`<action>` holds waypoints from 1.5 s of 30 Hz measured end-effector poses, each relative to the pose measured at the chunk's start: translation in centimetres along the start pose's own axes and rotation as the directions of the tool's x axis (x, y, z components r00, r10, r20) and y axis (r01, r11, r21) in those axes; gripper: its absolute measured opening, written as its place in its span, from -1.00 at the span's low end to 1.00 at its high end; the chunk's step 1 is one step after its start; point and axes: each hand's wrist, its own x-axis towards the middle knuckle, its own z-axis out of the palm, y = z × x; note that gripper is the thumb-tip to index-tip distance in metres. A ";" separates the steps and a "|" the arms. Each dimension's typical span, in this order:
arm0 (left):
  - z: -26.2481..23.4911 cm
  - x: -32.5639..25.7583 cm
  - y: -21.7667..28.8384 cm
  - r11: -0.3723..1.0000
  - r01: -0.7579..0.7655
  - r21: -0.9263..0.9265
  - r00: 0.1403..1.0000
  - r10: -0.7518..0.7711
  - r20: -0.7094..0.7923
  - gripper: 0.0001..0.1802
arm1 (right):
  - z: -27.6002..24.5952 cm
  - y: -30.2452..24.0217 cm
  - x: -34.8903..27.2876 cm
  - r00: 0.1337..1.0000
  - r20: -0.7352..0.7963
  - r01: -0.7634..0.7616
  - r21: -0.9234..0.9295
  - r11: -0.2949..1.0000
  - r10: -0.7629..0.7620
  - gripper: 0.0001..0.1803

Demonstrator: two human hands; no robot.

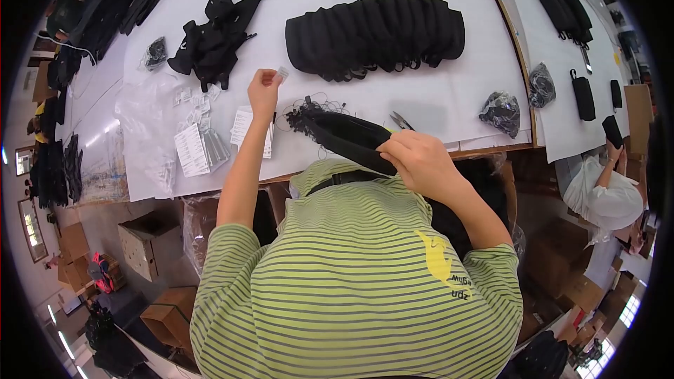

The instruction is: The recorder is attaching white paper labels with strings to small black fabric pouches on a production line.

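Raised over the white table, my left hand [263,90] pinches a small clear packet [282,74], which looks like a little bag or label. My right hand [420,160] grips the rim of a long black fabric pouch [344,133] at the table's near edge, its mouth gaping. By the pouch's left end lies a tangle of thin black tag cords [306,114]. Printed white cards [242,128] lie below my left hand, with another stack of cards [192,149] and several small clear packets [196,102] to the left. Scissors or snips [401,121] rest beyond my right hand.
A row of black pouches [375,35] lies across the table's far middle, with a black fabric heap [216,38] to its left. A bag of black cords [500,114] sits at right. Beyond a wooden edge [516,35], another person's hands [616,156] hold a black pouch.
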 end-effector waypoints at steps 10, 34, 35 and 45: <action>-6.2 -8.0 18.5 0.769 -0.638 0.040 0.699 0.556 0.449 -0.78 | -0.9 0.1 3.6 0.977 -0.077 0.184 -0.176 0.967 -0.200 -0.86; -1.7 -10.0 16.7 0.093 0.500 -0.861 0.859 -0.181 0.479 -0.52 | 4.5 -1.5 1.9 0.757 -0.357 -0.192 0.680 0.708 0.547 -0.81; -2.1 -10.0 16.4 0.118 0.527 -0.841 0.845 -0.178 0.504 -0.54 | 4.6 -1.2 1.7 0.752 -0.358 -0.194 0.682 0.706 0.553 -0.81; -2.1 -10.9 16.1 0.371 0.609 -0.701 0.787 -0.178 0.590 -0.59 | 3.4 1.5 2.4 0.881 -0.067 -0.194 0.852 0.486 0.469 -0.71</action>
